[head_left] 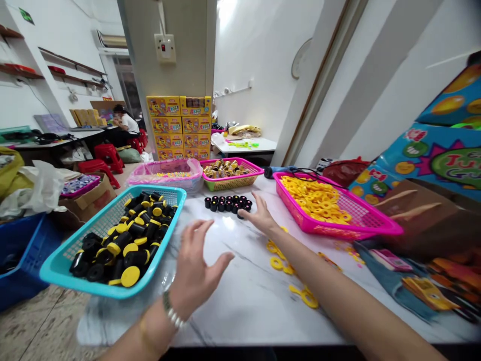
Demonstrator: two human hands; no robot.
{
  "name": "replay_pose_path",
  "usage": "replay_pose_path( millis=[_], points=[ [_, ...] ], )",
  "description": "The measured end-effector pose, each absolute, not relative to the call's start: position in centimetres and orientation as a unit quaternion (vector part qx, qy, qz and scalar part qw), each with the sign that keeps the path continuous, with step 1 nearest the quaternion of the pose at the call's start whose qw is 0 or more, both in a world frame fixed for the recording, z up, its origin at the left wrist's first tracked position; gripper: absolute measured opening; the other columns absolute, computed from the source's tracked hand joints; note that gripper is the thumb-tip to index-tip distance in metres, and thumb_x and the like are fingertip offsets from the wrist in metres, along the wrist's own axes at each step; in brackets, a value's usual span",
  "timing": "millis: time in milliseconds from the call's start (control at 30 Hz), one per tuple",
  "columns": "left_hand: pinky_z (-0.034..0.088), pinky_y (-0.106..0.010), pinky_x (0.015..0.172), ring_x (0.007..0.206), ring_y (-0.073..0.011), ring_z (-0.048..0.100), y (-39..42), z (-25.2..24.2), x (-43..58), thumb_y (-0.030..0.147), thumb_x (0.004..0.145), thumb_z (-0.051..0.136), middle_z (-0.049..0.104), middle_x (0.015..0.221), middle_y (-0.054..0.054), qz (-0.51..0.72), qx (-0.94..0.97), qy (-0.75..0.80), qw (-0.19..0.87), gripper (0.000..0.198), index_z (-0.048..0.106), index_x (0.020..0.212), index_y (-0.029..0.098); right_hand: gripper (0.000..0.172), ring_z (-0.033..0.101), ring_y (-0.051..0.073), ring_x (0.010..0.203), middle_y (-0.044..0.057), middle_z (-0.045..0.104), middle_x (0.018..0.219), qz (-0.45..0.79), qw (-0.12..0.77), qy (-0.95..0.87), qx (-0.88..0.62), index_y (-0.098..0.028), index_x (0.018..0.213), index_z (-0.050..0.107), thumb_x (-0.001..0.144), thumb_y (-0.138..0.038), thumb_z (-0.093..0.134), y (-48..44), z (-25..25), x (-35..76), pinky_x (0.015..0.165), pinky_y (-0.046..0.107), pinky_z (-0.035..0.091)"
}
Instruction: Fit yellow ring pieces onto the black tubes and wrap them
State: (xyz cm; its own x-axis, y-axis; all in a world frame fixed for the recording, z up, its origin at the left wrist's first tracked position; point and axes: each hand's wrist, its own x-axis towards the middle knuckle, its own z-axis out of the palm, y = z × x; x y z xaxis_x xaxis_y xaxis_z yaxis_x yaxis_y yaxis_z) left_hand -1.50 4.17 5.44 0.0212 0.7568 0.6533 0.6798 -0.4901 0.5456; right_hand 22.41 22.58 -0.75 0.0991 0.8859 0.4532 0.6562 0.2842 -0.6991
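Left hand spread, empty over tabletop; right hand fingers parted, at 3 o'clock of small black cylinders, contact unclear, cylinders at tabletop's 12 o'clock.

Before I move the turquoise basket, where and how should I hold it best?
Grip the turquoise basket probably best by its long rims, left hand and right hand on opposite sides, coming from outside: a lip runs around, while black containers heap inside.
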Motion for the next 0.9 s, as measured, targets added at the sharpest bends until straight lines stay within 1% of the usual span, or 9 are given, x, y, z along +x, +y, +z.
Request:
replay_pose_path(
  millis=[67, 133, 233, 300, 400, 500, 600, 733, 900],
  points=[
    [0.051, -0.038, 0.095, 0.113, -0.0247, 0.058, 8.2, 3.0, 0.7, 0.047, 0.089, 0.06, 0.06, 0.119, -0.012, 0.487, 0.645, 0.55, 0.209, 0.043, 0.058, 0.122, 0.02, 0.067, 0.06, 0.029, 0.116, 0.013, 0.062, 0.128, 0.156, 0.481, -0.627, -0.593, -0.018, 0.13, 0.058, 0.084, -0.067, 0.056, 24.8, -1.9, 22.2, 0.098, 0.045, 0.048],
    [0.049, -0.043, 0.097, 0.115, -0.0273, 0.057, 12.7, 0.9, 1.6, 0.051, 0.094, 0.049, 0.058, 0.12, -0.018, 0.49, 0.589, 0.603, 0.223, 0.047, 0.055, 0.122, 0.014, 0.054, 0.062, 0.026, 0.11, 0.012, 0.064, 0.123, 0.169, 0.504, -0.594, -0.604, -0.016, 0.125, 0.059, 0.095, -0.059, 0.048, 26.7, -2.7, 22.5, 0.097, 0.047, 0.049],
    [0.029, -0.053, 0.116, 0.14, -0.036, 0.033, 18.5, -1.2, 1.4, 0.057, 0.08, 0.068, 0.04, 0.141, -0.024, 0.488, 0.567, 0.631, 0.206, 0.077, 0.041, 0.137, 0.011, 0.047, 0.057, 0.028, 0.119, 0.012, 0.058, 0.133, 0.172, 0.523, -0.572, -0.609, -0.017, 0.131, 0.055, 0.096, -0.049, 0.053, 28.3, -3.5, 22.9, 0.102, 0.054, 0.044],
    [0.018, -0.057, 0.119, 0.147, -0.0417, 0.018, 21.2, -2.0, 0.7, 0.054, 0.058, 0.086, 0.025, 0.153, -0.025, 0.472, 0.59, 0.62, 0.209, 0.108, 0.033, 0.144, 0.014, 0.057, 0.048, 0.032, 0.131, 0.015, 0.05, 0.143, 0.178, 0.515, -0.592, -0.594, -0.018, 0.139, 0.048, 0.093, -0.051, 0.056, 28.6, -4.1, 23.0, 0.109, 0.057, 0.037],
    [0.017, -0.061, 0.118, 0.147, -0.0458, 0.017, 23.6, -2.7, -0.7, 0.039, 0.033, 0.097, 0.019, 0.158, -0.022, 0.439, 0.652, 0.573, 0.231, 0.139, 0.024, 0.151, 0.023, 0.097, 0.025, 0.035, 0.147, 0.016, 0.031, 0.158, 0.197, 0.468, -0.663, -0.55, -0.023, 0.151, 0.034, 0.071, -0.058, 0.076, 28.2, -4.7, 23.4, 0.118, 0.056, 0.024],
    [0.026, -0.056, 0.117, 0.146, -0.0411, 0.026, 25.4, -3.3, -1.9, 0.033, 0.036, 0.096, 0.029, 0.155, -0.022, 0.415, 0.706, 0.517, 0.251, 0.15, 0.007, 0.157, 0.022, 0.128, 0.009, 0.033, 0.153, 0.011, 0.015, 0.165, 0.219, 0.408, -0.73, -0.503, -0.028, 0.157, 0.021, 0.051, -0.05, 0.089, 27.8, -4.7, 24.5, 0.122, 0.053, 0.015],
    [0.031, -0.049, 0.116, 0.144, -0.0376, 0.032, 27.0, -3.6, -2.6, 0.032, 0.043, 0.094, 0.027, 0.156, -0.025, 0.403, 0.736, 0.478, 0.26, 0.155, -0.009, 0.157, 0.018, 0.137, 0.004, 0.032, 0.153, 0.01, 0.006, 0.166, 0.24, 0.368, -0.762, -0.476, -0.029, 0.159, 0.008, 0.05, -0.045, 0.09, 27.8, -4.3, 25.7, 0.123, 0.052, 0.01],
    [0.035, -0.048, 0.114, 0.141, -0.0369, 0.037, 28.4, -3.6, -2.5, 0.032, 0.044, 0.094, 0.028, 0.155, -0.024, 0.39, 0.762, 0.444, 0.264, 0.154, -0.01, 0.157, 0.02, 0.137, 0.012, 0.034, 0.152, 0.012, 0.014, 0.165, 0.268, 0.346, -0.775, -0.455, -0.03, 0.159, 0.005, 0.052, -0.049, 0.089, 28.3, -4.2, 26.6, 0.122, 0.054, 0.012],
    [0.041, -0.051, 0.107, 0.125, -0.036, 0.051, 28.9, -3.6, -1.9, 0.036, 0.045, 0.094, 0.051, 0.136, -0.017, 0.37, 0.777, 0.444, 0.249, 0.143, 0.007, 0.158, 0.023, 0.114, 0.048, 0.033, 0.134, 0.018, 0.039, 0.153, 0.319, 0.365, -0.755, -0.441, -0.025, 0.159, 0.005, 0.073, -0.066, 0.067, 29.6, -4.6, 26.5, 0.111, 0.054, 0.036]
  ],
)
